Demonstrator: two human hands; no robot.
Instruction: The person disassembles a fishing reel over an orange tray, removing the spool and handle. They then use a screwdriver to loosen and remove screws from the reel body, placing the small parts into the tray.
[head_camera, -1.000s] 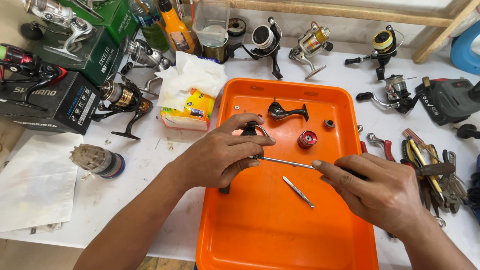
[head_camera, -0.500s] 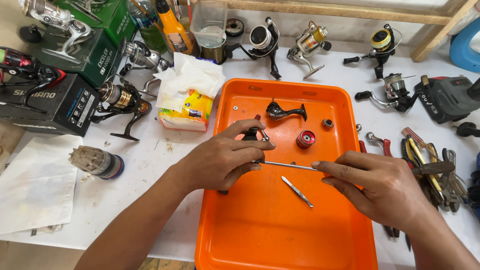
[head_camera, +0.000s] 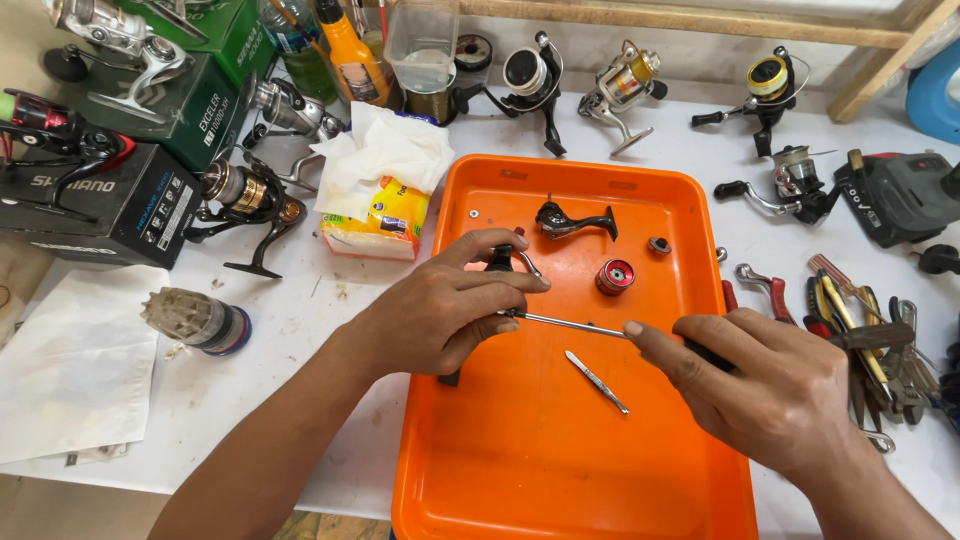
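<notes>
bench white | centre: orange tray | left: paper sheet, spool, tissue pack, boxes | back: bottles, reels | right: pliers and tools, grey power tool

Tweezers and red spool in orange tray; tissue pack beside.

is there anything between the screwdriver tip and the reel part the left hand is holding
Nothing visible does. The right hand holds the screwdriver level over the orange tray, and its tip already meets the reel part gripped in the left hand. The tweezers lie below its shaft, the red spool beyond.
</notes>
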